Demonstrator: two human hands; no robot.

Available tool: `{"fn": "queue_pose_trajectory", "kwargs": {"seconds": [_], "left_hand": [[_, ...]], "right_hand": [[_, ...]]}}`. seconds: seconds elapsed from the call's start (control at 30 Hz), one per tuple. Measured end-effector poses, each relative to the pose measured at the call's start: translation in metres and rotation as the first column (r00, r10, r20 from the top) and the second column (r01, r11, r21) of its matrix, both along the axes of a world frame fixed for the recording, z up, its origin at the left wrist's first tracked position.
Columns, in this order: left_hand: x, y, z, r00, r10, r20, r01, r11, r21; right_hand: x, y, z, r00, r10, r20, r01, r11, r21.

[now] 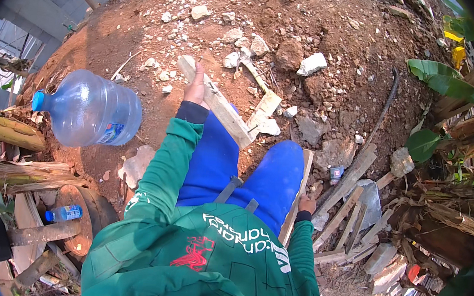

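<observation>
My left hand (196,89) is closed around a short wooden board (221,105), holding it slanted above my left knee. Nails stick out near both ends of this board. Beside my right thigh, my right hand (306,203) is closed at the edge of a longer wooden plank (297,196); its fingers are partly hidden. On the soil beyond my knees lies a hammer (255,75) with a light handle, its head among pale stones. A small wood block (265,109) lies at the handle's end, partly behind the board.
A large clear water jug (92,109) with a blue cap lies at left. Below it, a small bottle (64,213) rests on a round wooden piece (76,235). Scrap wood strips (343,218) and a grey stone (368,201) are at right, near banana leaves (432,74).
</observation>
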State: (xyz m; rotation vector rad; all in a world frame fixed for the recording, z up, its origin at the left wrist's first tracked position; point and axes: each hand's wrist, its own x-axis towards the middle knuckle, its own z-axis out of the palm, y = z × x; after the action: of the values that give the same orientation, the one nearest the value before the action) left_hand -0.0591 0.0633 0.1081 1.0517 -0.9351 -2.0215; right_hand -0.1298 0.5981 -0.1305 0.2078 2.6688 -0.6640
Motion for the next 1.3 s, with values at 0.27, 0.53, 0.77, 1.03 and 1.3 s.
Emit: {"fn": "queue_pose_trajectory", "kwargs": {"seconds": [0.27, 0.53, 0.77, 1.03, 1.3], "left_hand": [[0.004, -0.002, 0.005, 0.992, -0.109, -0.07, 0.113, 0.992, 0.05], [-0.008, -0.041, 0.004, 0.981, -0.097, -0.167, 0.076, 0.989, -0.124], [-0.003, -0.136, -0.047, 0.996, 0.084, 0.038, -0.078, 0.986, -0.146], [-0.015, -0.242, -0.07, 0.359, 0.479, 0.801, 0.021, 0.854, -0.52], [-0.067, 0.061, -0.08, 0.27, -0.102, 0.958, 0.902, 0.375, -0.214]], "right_hand": [[-0.062, -0.012, 0.069, 0.887, -0.148, -0.437, 0.075, 0.981, -0.18], [-0.203, -0.007, 0.059, 0.868, -0.001, -0.497, 0.04, 0.997, 0.067], [-0.23, -0.003, 0.021, 0.872, -0.064, -0.485, 0.055, 0.998, -0.032], [-0.159, -0.024, 0.113, 0.921, -0.348, -0.176, 0.187, 0.79, -0.583], [-0.023, -0.066, 0.202, 0.904, -0.346, 0.251, 0.413, 0.556, -0.722]]}}
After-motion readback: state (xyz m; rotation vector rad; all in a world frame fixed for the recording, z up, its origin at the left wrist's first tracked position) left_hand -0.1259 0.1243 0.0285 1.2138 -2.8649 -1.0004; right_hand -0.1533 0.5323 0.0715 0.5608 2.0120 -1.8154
